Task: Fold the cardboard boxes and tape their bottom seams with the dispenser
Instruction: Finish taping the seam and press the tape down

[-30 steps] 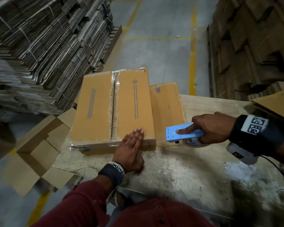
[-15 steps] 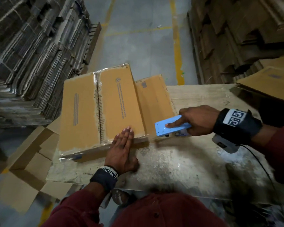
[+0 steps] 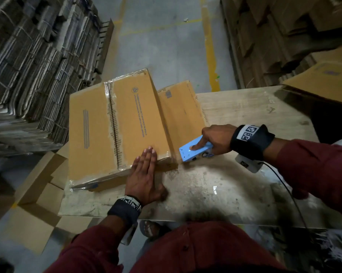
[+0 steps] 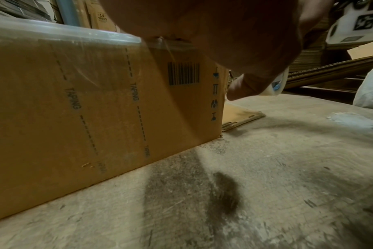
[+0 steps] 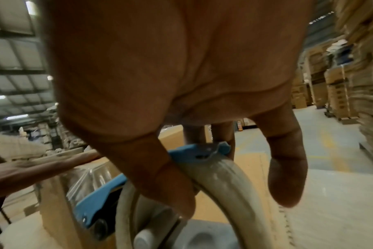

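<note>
One box (image 3: pixel 115 127) lies lengthwise away from the person, flat left hand (image 3: pixel 145 178) pressing its near edge, right hand (image 3: pixel 215 138) gripping the blue dispenser (image 3: pixel 193 151).

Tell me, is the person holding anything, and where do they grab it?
The right hand grips the blue dispenser by its back end, forefinger along the top. The left hand holds nothing: it lies flat on the box.

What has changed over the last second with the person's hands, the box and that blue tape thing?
The right hand has brought the blue tape dispenser in closer to the near right corner of the cardboard box; the gap between them has nearly closed. Nothing was picked up or let go. The left hand still lies flat on the box's near edge, and the clear tape still covers the centre seam. The box stays on the table.
</note>
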`<state>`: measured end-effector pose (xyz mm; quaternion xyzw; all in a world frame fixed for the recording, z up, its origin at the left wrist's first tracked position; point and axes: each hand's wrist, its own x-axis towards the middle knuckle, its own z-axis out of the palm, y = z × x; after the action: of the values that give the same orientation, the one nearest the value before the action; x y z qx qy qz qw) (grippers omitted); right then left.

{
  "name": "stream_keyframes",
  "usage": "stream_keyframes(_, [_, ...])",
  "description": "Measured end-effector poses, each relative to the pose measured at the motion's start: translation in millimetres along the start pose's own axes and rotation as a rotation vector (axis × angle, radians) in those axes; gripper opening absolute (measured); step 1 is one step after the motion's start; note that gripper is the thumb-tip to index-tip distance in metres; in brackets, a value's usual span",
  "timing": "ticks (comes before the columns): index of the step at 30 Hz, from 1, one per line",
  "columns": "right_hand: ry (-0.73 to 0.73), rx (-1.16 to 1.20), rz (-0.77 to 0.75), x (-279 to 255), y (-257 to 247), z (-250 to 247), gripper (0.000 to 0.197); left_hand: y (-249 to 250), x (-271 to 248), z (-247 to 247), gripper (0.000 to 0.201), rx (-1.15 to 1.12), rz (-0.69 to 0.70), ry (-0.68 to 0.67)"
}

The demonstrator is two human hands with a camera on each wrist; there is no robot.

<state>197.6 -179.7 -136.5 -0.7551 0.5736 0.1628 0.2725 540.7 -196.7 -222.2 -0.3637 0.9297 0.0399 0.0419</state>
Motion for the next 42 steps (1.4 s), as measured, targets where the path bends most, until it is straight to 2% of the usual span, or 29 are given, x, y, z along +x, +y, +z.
stream_keyframes(5, [-0.007, 0.054, -0.022, 26.4, -7.2, -5.9, 0.053, 2.2, 0.7, -5.7, 0.117, -0.005, -0.014, -0.023])
stream_keyframes(9, [-0.186, -0.038, 0.012, 41.4, -6.0, 9.1, 0.056, 1.0, 2.5, -12.0, 0.114, -0.033, -0.026, -0.062])
stream_keyframes(11, [-0.229, -0.036, 0.052, 39.5, 3.0, 24.3, 0.057, 0.3, 3.9, -16.7, 0.112, -0.057, -0.038, -0.058])
stream_keyframes(14, [-0.212, 0.017, 0.092, 28.5, 15.7, 40.6, 0.055, 0.4, 11.7, -37.2, 0.105, -0.034, -0.010, -0.068])
stream_keyframes(17, [-0.185, 0.062, 0.125, 24.1, 25.1, 49.3, 0.055, -2.7, 35.5, -62.3, 0.097, 0.064, 0.154, -0.066])
stream_keyframes(21, [-0.177, 0.081, 0.144, 25.6, 28.7, 53.7, 0.054, -0.9, 75.3, -75.0, 0.089, 0.251, 0.340, -0.233])
stream_keyframes(25, [-0.144, 0.061, 0.131, 36.0, 26.1, 58.7, 0.054, 8.5, 104.3, -76.0, 0.088, 0.369, 0.406, -0.378])
stream_keyframes(28, [-0.050, 0.071, 0.169, 39.6, 25.9, 64.7, 0.043, 20.8, 119.2, -75.5, 0.092, 0.408, 0.430, -0.482])
stream_keyframes(31, [0.059, 0.096, 0.175, 42.6, 26.6, 75.6, 0.035, 27.6, 125.7, -84.5, 0.097, 0.362, 0.437, -0.522])
stream_keyframes(33, [0.121, 0.135, 0.192, 42.8, 23.3, 80.6, 0.036, 25.3, 123.8, -97.7, 0.079, 0.165, 0.492, -0.429])
stream_keyframes(35, [0.154, 0.170, 0.241, 40.7, 15.7, 81.9, 0.043, 18.9, 117.8, -108.8, 0.044, -0.133, 0.566, -0.210])
stream_keyframes(36, [0.171, 0.179, 0.268, 39.1, 10.9, 82.1, 0.049, 15.6, 114.6, -112.7, 0.032, -0.254, 0.559, -0.147])
stream_keyframes(39, [0.297, 0.215, 0.316, 30.9, -10.7, 82.5, 0.065, 3.4, 110.5, -116.1, 0.030, -0.375, 0.527, -0.122])
stream_keyframes(42, [0.500, 0.448, 0.319, 22.4, -49.2, 94.8, 0.066, -21.2, 121.1, -102.3, 0.037, -0.262, 0.706, -0.131])
